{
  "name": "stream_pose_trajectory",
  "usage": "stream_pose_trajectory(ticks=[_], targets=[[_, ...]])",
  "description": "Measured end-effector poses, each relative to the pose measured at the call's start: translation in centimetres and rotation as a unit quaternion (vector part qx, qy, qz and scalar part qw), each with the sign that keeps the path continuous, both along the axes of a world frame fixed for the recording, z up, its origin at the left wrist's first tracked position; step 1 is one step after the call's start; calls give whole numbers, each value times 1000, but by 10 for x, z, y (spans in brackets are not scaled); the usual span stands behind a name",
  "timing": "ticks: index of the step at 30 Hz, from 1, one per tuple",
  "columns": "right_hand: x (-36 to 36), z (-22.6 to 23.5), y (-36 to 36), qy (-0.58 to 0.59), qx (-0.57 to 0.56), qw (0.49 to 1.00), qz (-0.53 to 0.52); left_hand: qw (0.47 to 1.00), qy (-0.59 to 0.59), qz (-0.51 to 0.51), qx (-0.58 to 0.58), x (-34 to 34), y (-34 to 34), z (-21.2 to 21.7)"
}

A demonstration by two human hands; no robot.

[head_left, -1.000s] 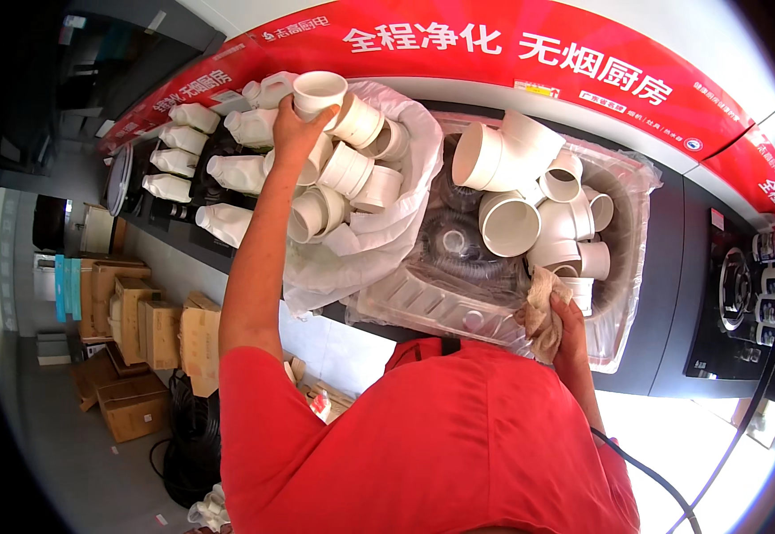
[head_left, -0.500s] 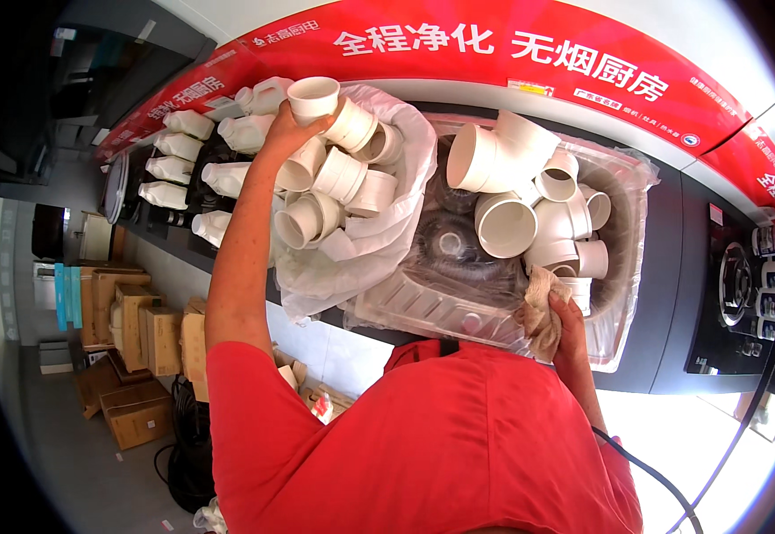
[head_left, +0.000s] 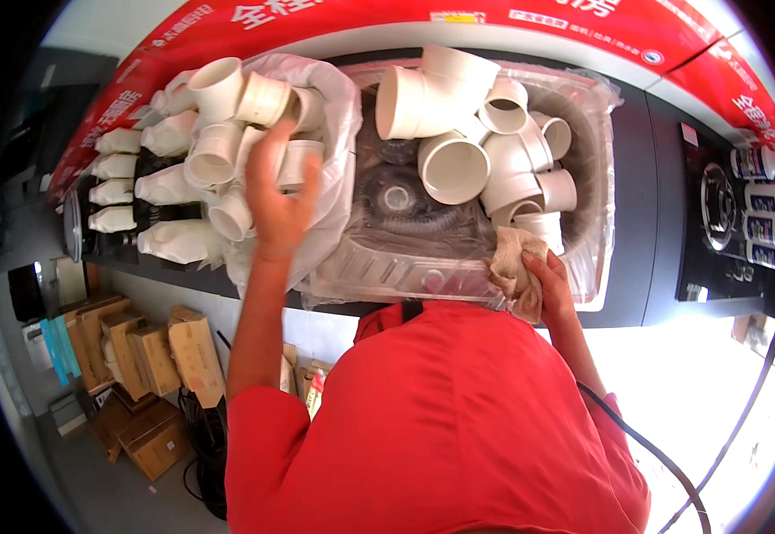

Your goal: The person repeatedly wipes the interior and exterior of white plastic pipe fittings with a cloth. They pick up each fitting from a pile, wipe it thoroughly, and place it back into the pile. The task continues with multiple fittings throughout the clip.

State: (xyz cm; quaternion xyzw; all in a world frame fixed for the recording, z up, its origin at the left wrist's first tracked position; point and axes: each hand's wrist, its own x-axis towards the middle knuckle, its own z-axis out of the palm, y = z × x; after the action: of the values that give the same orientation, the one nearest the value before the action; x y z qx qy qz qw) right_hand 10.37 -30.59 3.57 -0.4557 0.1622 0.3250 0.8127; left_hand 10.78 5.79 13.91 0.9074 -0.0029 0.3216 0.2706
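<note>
Over the white plastic bag (head_left: 344, 116) of cream plastic pipe fittings, my left hand (head_left: 282, 200) is open and somewhat blurred, with thumb and fingers apart and nothing held. A tee-shaped pipe fitting (head_left: 218, 87) lies on top of the bag's pile, up and left of this hand. My right hand (head_left: 555, 280) is closed round a crumpled beige cloth (head_left: 519, 262) at the front edge of the plastic-wrapped metal sink (head_left: 378, 280). More fittings are heaped in the sink, among them a large tee (head_left: 436, 89) and a wide-mouthed fitting (head_left: 455, 167) facing me.
Several white jugs (head_left: 169, 187) stand left of the bag on the dark counter (head_left: 632, 205). A gas hob (head_left: 718, 209) and several labelled bottles (head_left: 766, 196) are at the right. Cardboard boxes (head_left: 151, 356) sit on the floor at lower left. A black cable (head_left: 663, 454) hangs at lower right.
My left hand has let go of the fitting at the top of the bag's pile and drawn back toward me. My right hand keeps the cloth. The view has shifted.
</note>
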Motion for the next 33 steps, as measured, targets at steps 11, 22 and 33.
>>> stream_pose_trajectory(ticks=[11,22,33], targets=[[4,14,-56,-29,-100,992,74,893,268,-282,-225,4,-150,-109],[11,15,-78,-71,-74,994,-47,822,417,-334,-196,61,-205,-136],[57,60,-38,-259,-284,923,21,872,238,-420,-89,35,-172,-69]])
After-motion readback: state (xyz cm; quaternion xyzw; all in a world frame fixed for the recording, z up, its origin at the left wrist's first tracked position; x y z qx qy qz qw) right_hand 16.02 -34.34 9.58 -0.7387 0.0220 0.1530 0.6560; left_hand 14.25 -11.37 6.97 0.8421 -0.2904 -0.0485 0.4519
